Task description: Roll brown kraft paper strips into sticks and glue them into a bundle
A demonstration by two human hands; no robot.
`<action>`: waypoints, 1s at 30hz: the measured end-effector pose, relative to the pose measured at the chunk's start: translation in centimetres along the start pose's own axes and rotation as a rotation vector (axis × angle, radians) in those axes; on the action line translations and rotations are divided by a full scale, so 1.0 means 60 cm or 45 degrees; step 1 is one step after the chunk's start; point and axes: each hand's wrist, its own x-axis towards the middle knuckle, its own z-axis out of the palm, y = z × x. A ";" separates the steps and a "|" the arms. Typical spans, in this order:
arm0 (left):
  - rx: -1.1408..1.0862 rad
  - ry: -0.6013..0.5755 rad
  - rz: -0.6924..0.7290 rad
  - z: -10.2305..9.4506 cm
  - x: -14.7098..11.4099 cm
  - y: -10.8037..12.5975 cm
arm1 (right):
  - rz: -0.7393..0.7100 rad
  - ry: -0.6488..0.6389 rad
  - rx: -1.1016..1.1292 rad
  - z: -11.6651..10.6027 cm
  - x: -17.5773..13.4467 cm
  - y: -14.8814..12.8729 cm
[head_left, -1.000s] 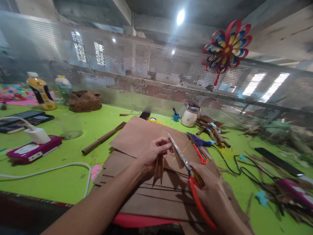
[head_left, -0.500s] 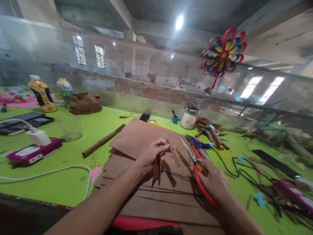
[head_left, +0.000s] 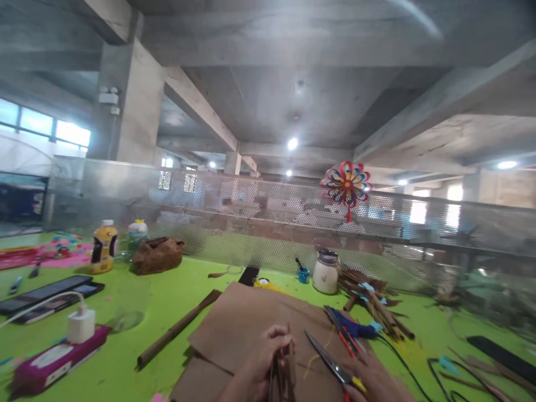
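Narrow brown paper strips [head_left: 282, 377] are pinched in my left hand [head_left: 264, 360], pointing up and down from the fingers. My right hand [head_left: 374, 378], low in the view, grips a pair of scissors [head_left: 327, 357]; their blades point up and left, towards the strips but apart from them. Under both hands lie large brown paper sheets [head_left: 238, 321]. A blue glue gun [head_left: 355, 328] rests just beyond the scissors, beside another red-handled tool [head_left: 344, 334]. The lower parts of both hands are cut off by the frame's bottom edge.
A rolled brown paper tube [head_left: 178, 332] lies to the left, near a purple power strip [head_left: 58, 363] and a clear cup [head_left: 130, 307]. A white jar [head_left: 325, 273] and brown scraps [head_left: 377, 296] stand behind. Black cable [head_left: 408, 360] trails at right, before a perforated screen [head_left: 259, 218].
The view has tilted upward, so the hands and table sit lower in it. A strip that slanted away from my left hand now stands nearly upright by the fingers. The scissors remain in my right hand.
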 end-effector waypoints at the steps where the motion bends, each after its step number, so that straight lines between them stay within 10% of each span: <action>1: -0.012 0.026 -0.013 -0.002 0.002 -0.002 | 0.011 -0.020 0.055 -0.009 0.006 -0.014; 15: -0.108 -0.024 0.010 0.008 -0.011 0.017 | 0.183 -0.130 0.858 0.047 0.117 -0.148; 26: -0.096 0.244 0.088 0.000 0.003 0.020 | 0.302 0.039 0.725 0.101 0.099 -0.171; 30: -0.093 0.088 0.044 0.014 -0.011 0.028 | 0.412 0.287 0.707 0.094 0.099 -0.160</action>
